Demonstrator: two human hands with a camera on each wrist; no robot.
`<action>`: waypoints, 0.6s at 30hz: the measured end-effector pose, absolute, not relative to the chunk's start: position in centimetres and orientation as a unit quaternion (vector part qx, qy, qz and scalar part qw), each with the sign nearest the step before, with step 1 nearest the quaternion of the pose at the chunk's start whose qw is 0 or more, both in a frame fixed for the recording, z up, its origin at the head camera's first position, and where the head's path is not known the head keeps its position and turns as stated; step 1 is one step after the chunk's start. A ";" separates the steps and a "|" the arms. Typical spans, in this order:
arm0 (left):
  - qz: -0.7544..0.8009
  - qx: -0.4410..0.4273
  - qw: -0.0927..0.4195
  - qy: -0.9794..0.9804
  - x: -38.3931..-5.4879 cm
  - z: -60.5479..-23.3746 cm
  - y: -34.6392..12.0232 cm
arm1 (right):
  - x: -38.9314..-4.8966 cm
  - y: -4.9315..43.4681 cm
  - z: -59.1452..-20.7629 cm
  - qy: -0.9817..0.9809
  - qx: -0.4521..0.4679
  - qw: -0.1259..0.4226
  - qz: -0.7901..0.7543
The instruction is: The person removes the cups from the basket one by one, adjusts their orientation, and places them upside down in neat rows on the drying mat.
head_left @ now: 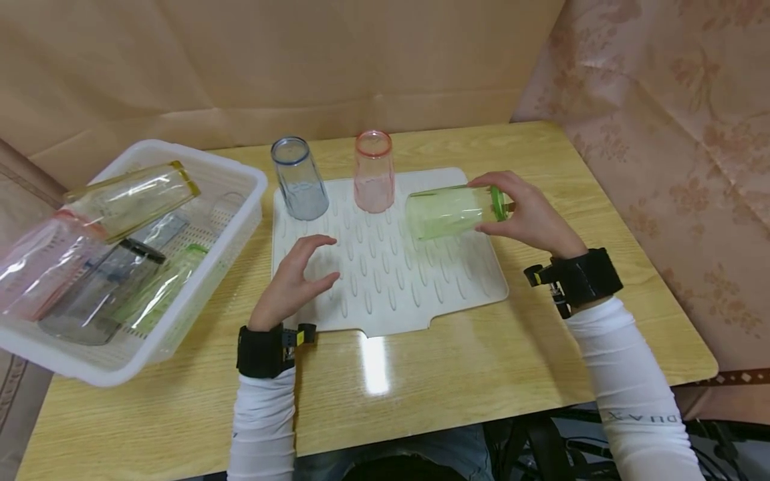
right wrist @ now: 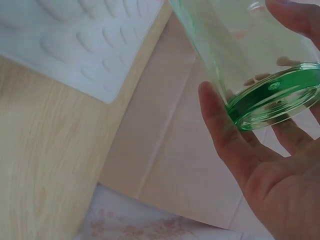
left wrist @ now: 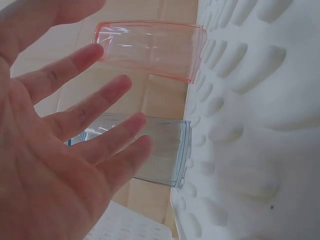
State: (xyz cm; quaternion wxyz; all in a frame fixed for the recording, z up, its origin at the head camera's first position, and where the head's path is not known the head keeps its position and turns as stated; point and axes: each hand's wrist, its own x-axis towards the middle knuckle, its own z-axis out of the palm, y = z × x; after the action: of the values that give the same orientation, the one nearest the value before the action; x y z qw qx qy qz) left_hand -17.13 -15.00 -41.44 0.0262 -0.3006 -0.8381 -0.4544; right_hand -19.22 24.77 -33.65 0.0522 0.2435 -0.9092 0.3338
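Note:
My right hand [head_left: 526, 210] grips a green clear cup [head_left: 448, 212] around its thick green base. The cup lies sideways in the air above the right part of a white ridged mat [head_left: 385, 280], its mouth pointing left. In the right wrist view, fingers and thumb wrap the green base ring [right wrist: 270, 95]. My left hand [head_left: 297, 277] hovers over the mat's left side with fingers spread and nothing held. Upside down at the mat's back edge stand a blue-tinted cup [head_left: 301, 184] and a pink cup [head_left: 374, 175]; both also show behind the left hand in the left wrist view.
At the left a white plastic basket [head_left: 249, 194] holds several more cups: a yellow one [head_left: 135, 200], a pink one [head_left: 48, 260], a grey one and a green one [head_left: 162, 287]. A wooden table [head_left: 451, 381] carries everything. Fabric hangs behind and to the right.

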 end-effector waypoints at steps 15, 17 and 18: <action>-0.464 -0.309 0.047 -0.829 -17.0 -42.0 -14.5 | -21.4 26.1 -32.5 -0.931 0.234 0.049 0.275; -0.465 -0.310 0.049 -0.828 -16.9 -42.0 -14.3 | -21.7 26.4 -32.4 -0.935 0.229 0.047 0.265; -0.465 -0.310 0.049 -0.828 -16.9 -41.9 -14.3 | -21.8 26.5 -32.3 -0.937 0.227 0.047 0.261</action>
State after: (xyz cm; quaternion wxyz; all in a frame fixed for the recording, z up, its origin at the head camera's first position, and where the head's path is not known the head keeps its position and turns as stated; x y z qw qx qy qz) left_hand -16.89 -14.29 -41.95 0.0487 -0.3097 -0.8278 -0.4652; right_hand -21.81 26.46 -32.29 0.0467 0.2271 -0.9371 0.2610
